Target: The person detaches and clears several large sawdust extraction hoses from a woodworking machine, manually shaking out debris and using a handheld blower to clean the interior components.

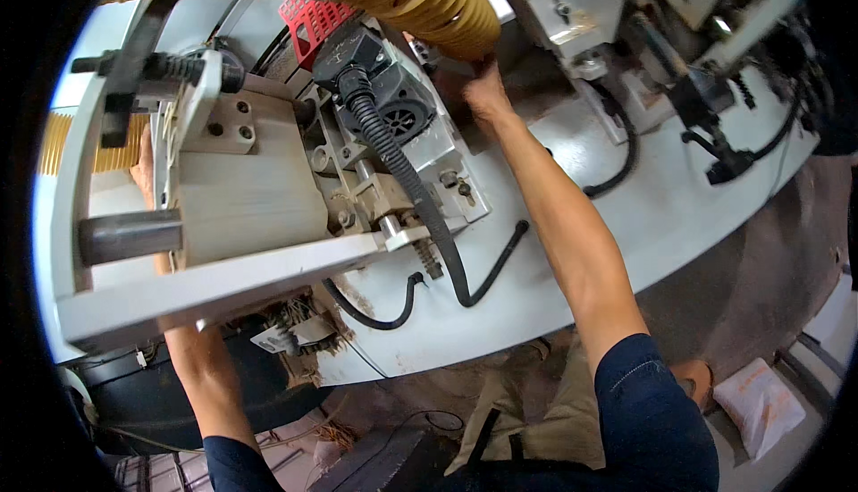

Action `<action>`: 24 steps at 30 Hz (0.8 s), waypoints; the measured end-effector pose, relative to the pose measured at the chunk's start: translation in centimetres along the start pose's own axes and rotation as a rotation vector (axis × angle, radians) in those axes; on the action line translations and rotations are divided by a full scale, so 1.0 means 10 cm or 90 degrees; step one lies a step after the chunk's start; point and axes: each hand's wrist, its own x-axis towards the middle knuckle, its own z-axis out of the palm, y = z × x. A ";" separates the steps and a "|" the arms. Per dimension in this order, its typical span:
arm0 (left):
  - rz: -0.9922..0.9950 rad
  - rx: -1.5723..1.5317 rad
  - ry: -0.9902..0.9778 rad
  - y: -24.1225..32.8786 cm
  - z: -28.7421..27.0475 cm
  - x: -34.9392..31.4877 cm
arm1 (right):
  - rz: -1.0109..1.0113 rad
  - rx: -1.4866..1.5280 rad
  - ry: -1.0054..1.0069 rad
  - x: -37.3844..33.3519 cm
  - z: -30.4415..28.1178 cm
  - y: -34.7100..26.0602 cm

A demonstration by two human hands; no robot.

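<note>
My right arm reaches far forward over the machine bed. My right hand point(487, 99) is closed at the lower end of a ribbed yellow hose point(429, 5), its fingers partly hidden behind the hose. My left arm passes under and behind the pale machine frame point(241, 282). Only part of my left hand point(143, 170) shows beyond the frame, beside another stretch of ribbed yellow hose point(94, 143); whether its fingers grip that hose is hidden. Between my arms sits a machine unit with a black motor point(389, 103) and a black corrugated cable point(393, 157).
A metal shaft point(130, 237) sticks out at the left. More machine heads point(572, 9) stand at the upper right, with black cables point(626, 143) looping onto the white bed point(679, 197). A red perforated piece point(313, 23) lies behind the motor. A white sack point(760, 407) rests at the lower right.
</note>
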 end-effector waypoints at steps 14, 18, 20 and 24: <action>-0.043 0.037 0.046 0.38 -0.57 -0.85 | 0.247 0.758 -0.105 0.35 -0.13 0.34; -0.052 0.041 0.046 0.36 -0.62 -0.96 | 0.262 0.891 -0.155 0.31 -0.15 0.21; -0.056 0.042 0.048 0.39 -0.64 -0.99 | 0.221 0.960 -0.166 0.29 -0.14 0.19; -0.061 0.044 0.045 0.40 -0.69 -1.06 | 0.208 0.803 -0.077 0.36 -0.02 0.18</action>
